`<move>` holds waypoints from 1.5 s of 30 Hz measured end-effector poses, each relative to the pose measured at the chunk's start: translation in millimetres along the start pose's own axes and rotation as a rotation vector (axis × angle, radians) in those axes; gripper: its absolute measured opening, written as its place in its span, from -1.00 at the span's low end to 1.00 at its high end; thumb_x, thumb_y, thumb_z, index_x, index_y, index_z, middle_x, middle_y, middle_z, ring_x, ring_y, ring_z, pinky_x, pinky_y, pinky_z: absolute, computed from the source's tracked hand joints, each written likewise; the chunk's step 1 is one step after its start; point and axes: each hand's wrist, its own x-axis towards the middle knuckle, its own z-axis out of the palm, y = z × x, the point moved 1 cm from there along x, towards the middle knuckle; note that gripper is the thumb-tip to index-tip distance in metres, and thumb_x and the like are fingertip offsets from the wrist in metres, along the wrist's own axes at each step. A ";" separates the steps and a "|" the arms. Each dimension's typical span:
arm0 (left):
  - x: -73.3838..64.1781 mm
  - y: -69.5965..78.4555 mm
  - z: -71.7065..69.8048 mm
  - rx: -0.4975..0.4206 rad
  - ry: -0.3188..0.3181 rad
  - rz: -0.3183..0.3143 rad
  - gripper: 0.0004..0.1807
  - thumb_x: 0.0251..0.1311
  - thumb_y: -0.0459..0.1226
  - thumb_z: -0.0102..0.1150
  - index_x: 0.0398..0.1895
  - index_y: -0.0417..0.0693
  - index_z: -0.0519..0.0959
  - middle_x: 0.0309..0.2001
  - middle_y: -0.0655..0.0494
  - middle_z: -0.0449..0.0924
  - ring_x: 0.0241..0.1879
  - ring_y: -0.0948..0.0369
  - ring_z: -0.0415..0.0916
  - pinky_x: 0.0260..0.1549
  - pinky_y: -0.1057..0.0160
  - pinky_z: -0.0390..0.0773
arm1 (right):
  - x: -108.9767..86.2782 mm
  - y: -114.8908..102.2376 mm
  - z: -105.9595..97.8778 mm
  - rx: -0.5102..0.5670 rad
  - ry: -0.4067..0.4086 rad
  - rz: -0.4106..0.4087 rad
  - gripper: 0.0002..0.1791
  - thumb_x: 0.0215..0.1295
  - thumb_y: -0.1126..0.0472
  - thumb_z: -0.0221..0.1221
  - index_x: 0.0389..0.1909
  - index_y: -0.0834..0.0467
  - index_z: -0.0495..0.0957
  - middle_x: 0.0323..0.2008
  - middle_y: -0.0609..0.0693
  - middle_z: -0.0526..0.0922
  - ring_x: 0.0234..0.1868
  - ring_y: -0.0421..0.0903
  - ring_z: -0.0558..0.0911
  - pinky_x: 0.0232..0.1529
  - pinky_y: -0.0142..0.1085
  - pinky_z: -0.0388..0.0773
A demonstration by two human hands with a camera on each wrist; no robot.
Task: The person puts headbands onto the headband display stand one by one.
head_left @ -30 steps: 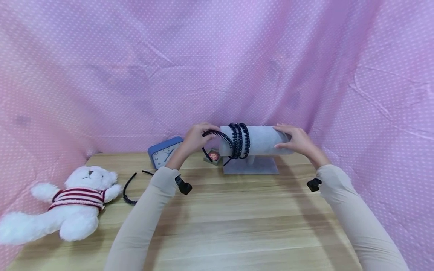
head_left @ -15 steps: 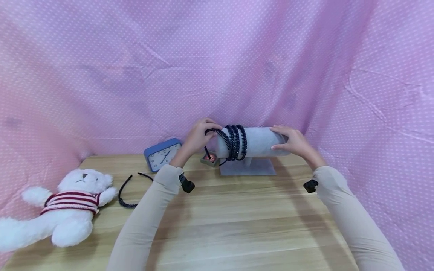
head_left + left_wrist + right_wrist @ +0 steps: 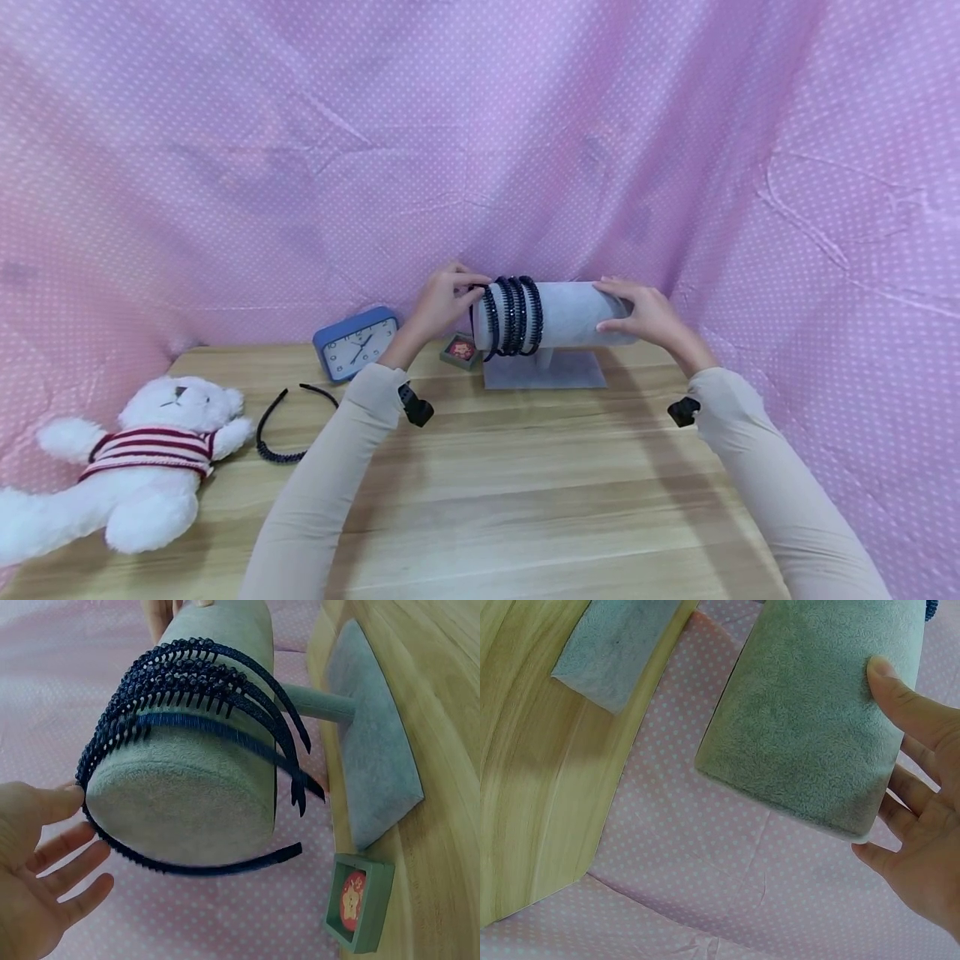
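Note:
A grey, velvety display roll on a T-shaped stand (image 3: 588,312) carries several black beaded headbands (image 3: 517,312). At its left end my left hand (image 3: 446,300) pinches a headband (image 3: 225,868) by its beaded middle, thumb in front. In the left wrist view one arm of that headband crosses the roll's surface while the other hangs beyond the round end face. My right hand (image 3: 641,312) grips the roll's right end. In the right wrist view its thumb (image 3: 896,690) presses the front and the other fingers go behind, partly hidden.
A blue clock (image 3: 358,343) stands behind my left forearm. Another headband (image 3: 281,457) lies on the wooden table (image 3: 540,500) beside a white teddy bear (image 3: 157,454). A small box with a red inset (image 3: 460,351) sits left of the stand base (image 3: 551,372). Pink dotted cloth (image 3: 480,150) hangs behind.
My left hand has moved the headband onto the roll's left end; it stood out to the left before and now lies close against the roll. The right hand keeps its grip.

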 end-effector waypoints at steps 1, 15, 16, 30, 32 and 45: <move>-0.3 0.0 0.0 -0.012 -0.012 -0.004 -0.73 0.41 -0.30 0.21 0.11 -0.09 0.71 0.04 -0.06 0.64 -0.01 0.01 0.55 -0.03 0.10 0.61 | 0.0 -0.7 0.2 0.000 -0.001 0.000 -0.15 -0.02 0.18 0.57 0.36 0.20 0.49 0.38 0.29 0.45 0.45 0.32 0.37 0.52 0.20 0.18; -3.7 -2.0 0.5 -0.071 -0.176 -0.012 -0.44 0.34 -0.15 0.32 0.39 -0.02 0.50 0.39 -0.03 0.48 0.40 0.00 0.39 0.38 -0.09 0.44 | -0.2 -2.7 -1.1 -0.009 -0.022 0.025 -0.15 0.02 0.14 0.55 0.38 0.17 0.47 0.40 0.28 0.43 0.47 0.31 0.35 0.51 0.22 0.18; -3.3 -2.0 1.1 -0.057 -0.181 -0.010 -0.42 0.33 -0.14 0.33 0.39 -0.01 0.49 0.40 -0.02 0.48 0.41 0.01 0.38 0.39 -0.07 0.43 | -0.1 -2.1 -1.2 -0.011 -0.024 0.026 -0.15 0.02 0.14 0.55 0.38 0.17 0.47 0.41 0.28 0.43 0.47 0.31 0.35 0.51 0.22 0.17; 5.5 5.0 17.0 0.010 -0.179 -0.021 -0.41 0.32 -0.13 0.35 0.40 0.05 0.49 0.40 0.02 0.49 0.44 0.04 0.36 0.49 -0.01 0.30 | 0.8 -0.1 -0.8 -0.018 -0.024 0.028 -0.15 0.01 0.17 0.56 0.38 0.17 0.48 0.41 0.25 0.43 0.47 0.30 0.36 0.51 0.21 0.19; 6.8 7.2 19.0 0.018 -0.179 -0.018 -0.41 0.32 -0.13 0.35 0.40 0.05 0.49 0.40 0.01 0.49 0.44 0.03 0.37 0.49 -0.02 0.31 | 0.9 0.2 -0.7 -0.013 -0.022 0.030 -0.15 0.01 0.18 0.56 0.38 0.17 0.48 0.41 0.25 0.43 0.47 0.29 0.36 0.52 0.20 0.18; 11.4 10.3 26.3 0.043 -0.189 -0.013 -0.41 0.33 -0.08 0.32 0.41 0.11 0.48 0.40 0.06 0.49 0.44 0.04 0.36 0.49 -0.02 0.29 | 0.2 -1.4 -0.7 -0.007 -0.005 0.019 -0.15 -0.02 0.15 0.56 0.36 0.16 0.50 0.39 0.26 0.45 0.45 0.31 0.38 0.50 0.21 0.21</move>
